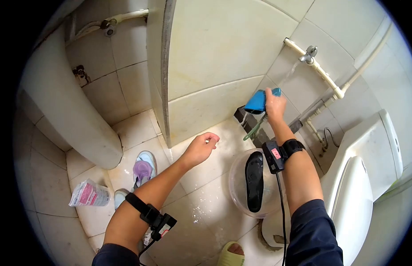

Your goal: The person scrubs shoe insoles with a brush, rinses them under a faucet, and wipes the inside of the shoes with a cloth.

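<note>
My right hand [275,105] grips a blue scoop-like container [256,103] below the wall tap [309,54], from which water runs. Water also falls from the container's lower edge. A green loop [254,131] hangs beneath it. My left hand [201,150] is in the air over the tiled floor, fingers curled in with nothing visible in them. Between my arms, a clear round basin [236,186] holds a wet black insole-shaped piece [254,181].
A toilet [354,190] stands at the right. Light blue shoes [146,162] and a pink-and-white bag [91,193] are on the floor at left. A partition wall [214,48] rises ahead, and a green slipper [231,255] shows at the bottom.
</note>
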A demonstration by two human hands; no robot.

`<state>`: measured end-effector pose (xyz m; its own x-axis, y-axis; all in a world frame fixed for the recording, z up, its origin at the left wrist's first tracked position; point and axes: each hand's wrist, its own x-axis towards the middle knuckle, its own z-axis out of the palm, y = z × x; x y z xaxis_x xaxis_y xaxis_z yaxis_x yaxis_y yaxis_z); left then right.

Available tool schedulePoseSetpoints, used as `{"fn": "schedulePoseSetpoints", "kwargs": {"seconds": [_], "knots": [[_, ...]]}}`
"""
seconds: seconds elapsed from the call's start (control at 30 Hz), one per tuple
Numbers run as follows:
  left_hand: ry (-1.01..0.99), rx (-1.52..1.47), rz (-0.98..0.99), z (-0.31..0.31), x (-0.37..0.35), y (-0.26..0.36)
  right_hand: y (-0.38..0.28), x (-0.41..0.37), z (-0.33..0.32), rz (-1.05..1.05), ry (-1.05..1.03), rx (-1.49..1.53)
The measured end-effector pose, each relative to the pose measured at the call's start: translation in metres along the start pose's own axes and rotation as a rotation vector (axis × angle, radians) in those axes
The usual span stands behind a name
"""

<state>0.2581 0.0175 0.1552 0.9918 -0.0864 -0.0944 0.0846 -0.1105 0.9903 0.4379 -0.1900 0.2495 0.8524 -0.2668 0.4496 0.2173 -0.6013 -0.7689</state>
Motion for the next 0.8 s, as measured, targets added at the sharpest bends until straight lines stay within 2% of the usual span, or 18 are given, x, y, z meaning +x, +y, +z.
{"fn": "schedulePoseSetpoints", "kwargs": {"seconds": [0.13, 0.2, 0.23, 0.3, 0.43, 0.5, 0.6, 0.63, 0.8], "knots": [[0.009, -0.035, -0.016, -0.005, -0.003, -0.004, -0.017, -0.006, -0.002, 0.005, -0.015, 0.047], [0.025, -0.013, -0.035, -0.006, -0.006, -0.005, -0.019, -0.008, 0.000, -0.257, 0.172, -0.100], [0.023, -0.011, -0.034, -0.006, -0.008, -0.006, -0.016, -0.007, 0.002, -0.256, 0.174, -0.100], [0.024, -0.002, -0.050, -0.006, -0.010, -0.005, -0.017, -0.005, 0.002, -0.452, 0.079, 0.083], [0.017, -0.012, -0.050, -0.005, -0.014, -0.005, -0.032, 0.004, -0.006, -0.313, 0.047, -0.022], [0.014, -0.010, -0.046, -0.004, -0.016, -0.006, -0.036, 0.011, -0.015, -0.246, 0.196, -0.179], [0.001, 0.007, -0.017, -0.006, -0.020, -0.005, -0.037, 0.013, -0.032, -0.188, 0.193, -0.140], [0.003, 0.006, -0.015, -0.007, -0.021, -0.005, -0.028, 0.016, -0.028, -0.183, 0.337, -0.164], [0.019, -0.010, -0.036, -0.010, -0.025, -0.004, -0.041, 0.012, -0.058, -0.317, 0.238, 0.035]]}}
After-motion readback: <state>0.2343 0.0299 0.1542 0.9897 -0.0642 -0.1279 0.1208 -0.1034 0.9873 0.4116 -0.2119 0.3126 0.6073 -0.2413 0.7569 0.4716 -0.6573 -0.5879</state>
